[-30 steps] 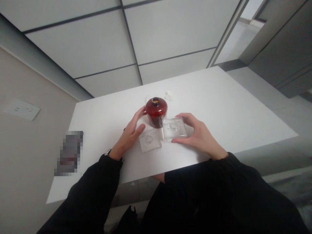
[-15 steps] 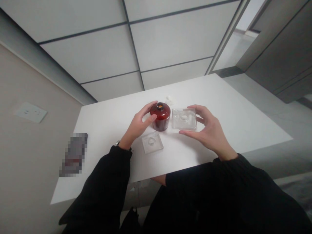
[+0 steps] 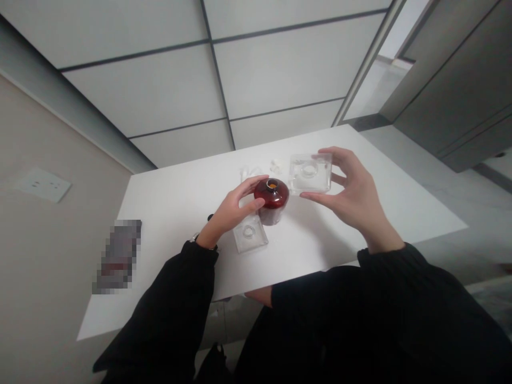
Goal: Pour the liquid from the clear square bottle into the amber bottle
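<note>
My left hand (image 3: 239, 205) is closed around the left side of a dark red-brown glass bottle (image 3: 274, 193), thumb in front and fingers behind. The bottle is upright and its narrow round mouth is uncovered. In my right hand (image 3: 352, 184) is a clear square block (image 3: 310, 184) with a raised ring in its middle, gripped between thumb and fingers by its right side. It is raised beyond the bottle's right side, apart from it. A similar clear square block (image 3: 250, 242) lies on the table just left of the bottle, partly behind my left hand.
Behind the bottle lie a small clear-white piece (image 3: 276, 166) and some faint transparent items (image 3: 248, 172). A small black round thing (image 3: 210, 217) shows beside my left wrist. A blurred-out flat object (image 3: 119, 256) lies at the left of the white table (image 3: 168, 256). White panels stand behind.
My left hand and the bottle have shifted a little right and nearer to me. My right hand has raised the clear block up and to the right, tilting it more toward my view.
</note>
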Demonstrator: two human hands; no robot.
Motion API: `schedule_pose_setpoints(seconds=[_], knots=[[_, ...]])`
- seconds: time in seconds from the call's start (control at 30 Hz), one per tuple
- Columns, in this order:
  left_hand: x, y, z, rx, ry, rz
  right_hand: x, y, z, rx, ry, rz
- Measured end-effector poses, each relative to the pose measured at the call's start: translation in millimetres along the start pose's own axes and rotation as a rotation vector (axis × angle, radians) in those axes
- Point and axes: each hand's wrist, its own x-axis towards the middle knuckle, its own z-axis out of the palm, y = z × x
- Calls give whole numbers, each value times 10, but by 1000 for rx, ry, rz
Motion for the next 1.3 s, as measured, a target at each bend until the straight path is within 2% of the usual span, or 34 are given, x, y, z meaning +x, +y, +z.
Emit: schedule_pose_setpoints(seconds=[0.23,0.57,0.7,0.83,0.93,1.1,1.3], knots=[[-15,72,-12,-4,-30,15,121,-52,34,4,5,-55],[-20,191,-4,57,-100,-51,-38,-1,73,28,61,1],[-33,243,22,60,-115,-69,-81,-16,47,-15,81,-25],[-44,197,28,107,-112,-25,-119,-28,43,-105,105,-99],[-31,92,13,29,-35,-18,-129,-50,51,-181,121,-169],[16,-49,-19,-78,215,-80,-118,-127,52,-288,151,-260],[29,-89,-29,-65,302,-77,-110,-220,25,-413,183,-346]])
